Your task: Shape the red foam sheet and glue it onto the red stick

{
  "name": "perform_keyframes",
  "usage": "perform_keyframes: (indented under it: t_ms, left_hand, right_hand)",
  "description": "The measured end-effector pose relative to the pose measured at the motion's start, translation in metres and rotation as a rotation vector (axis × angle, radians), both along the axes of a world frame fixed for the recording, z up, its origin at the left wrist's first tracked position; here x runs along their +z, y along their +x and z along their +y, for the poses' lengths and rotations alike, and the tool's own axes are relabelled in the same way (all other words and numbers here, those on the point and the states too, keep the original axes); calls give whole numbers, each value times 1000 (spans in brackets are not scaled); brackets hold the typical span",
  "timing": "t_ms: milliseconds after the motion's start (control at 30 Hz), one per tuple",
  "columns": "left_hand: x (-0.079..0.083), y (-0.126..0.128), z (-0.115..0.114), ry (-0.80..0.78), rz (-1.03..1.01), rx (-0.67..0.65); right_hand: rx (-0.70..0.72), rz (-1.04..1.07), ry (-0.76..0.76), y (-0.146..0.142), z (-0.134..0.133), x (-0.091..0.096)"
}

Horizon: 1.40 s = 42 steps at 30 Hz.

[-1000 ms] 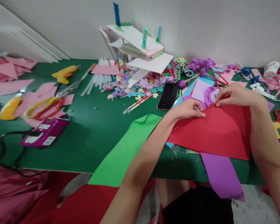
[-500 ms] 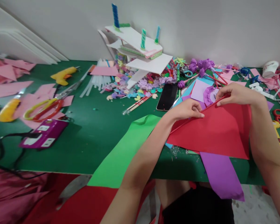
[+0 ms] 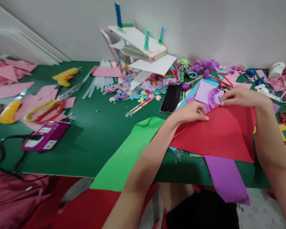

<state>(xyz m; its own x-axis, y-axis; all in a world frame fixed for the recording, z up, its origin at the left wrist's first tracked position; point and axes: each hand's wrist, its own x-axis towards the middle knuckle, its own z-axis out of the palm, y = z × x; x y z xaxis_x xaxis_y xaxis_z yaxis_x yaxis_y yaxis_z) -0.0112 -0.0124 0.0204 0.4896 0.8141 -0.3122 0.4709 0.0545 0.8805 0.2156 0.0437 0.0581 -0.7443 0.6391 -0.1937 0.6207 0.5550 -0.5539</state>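
Nearest, a purple sheet (image 3: pixel 228 181) stuck out from under the red sheet (image 3: pixel 219 136) and hung past the front edge of the green table (image 3: pixel 92 143); off to the left, a bright green sheet (image 3: pixel 126 159) drooped over too. The left hand (image 3: pixel 193 111) pinched the red sheet's far side between thumb and forefinger; the right hand (image 3: pixel 237 95) pinched farther along, thumb against fingertips. A thin red line ran between them — rod or rolled edge, I couldn't tell. Beyond lay a black phone (image 3: pixel 171 99), then a tiered white model (image 3: pixel 157 65) before the pale wall (image 3: pixel 205 31).
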Motion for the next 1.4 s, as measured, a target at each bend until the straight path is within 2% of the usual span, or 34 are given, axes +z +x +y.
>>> perform_keyframes:
  t_ms: [233, 333, 433, 600, 700, 900, 1067, 1200, 1300, 1400]
  left_hand:
    - [-6, 3, 0, 56, 26, -15]
    - [-5, 4, -1, 84, 24, -33]
    - [0, 2, -3, 103, 26, -91]
    - [5, -2, -4, -73, -66, -213]
    - [1, -1, -4, -82, -61, -165]
    - [-2, 1, -3, 67, 73, -49]
    - [1, 1, 1, 211, 146, -96]
    - [0, -2, 4, 174, 68, -243]
    - [-3, -4, 6, 135, 75, -212]
    - [-6, -3, 6, 166, 139, -136]
  right_hand:
    - [36, -251, 258, -37, -28, -3]
    - [106, -294, 230, -49, -35, -6]
    - [114, -274, 213, -49, -34, -5]
    - [130, -214, 191, -43, -31, -2]
    - [114, -207, 175, -44, -32, -2]
    - [82, -251, 135, -48, -30, -4]
    - [57, -314, 222, -48, -30, -7]
    - [48, -261, 256, -48, -29, -9]
    - [22, -234, 262, -49, -30, -9]
    - [2, -266, 279, -51, -31, -8]
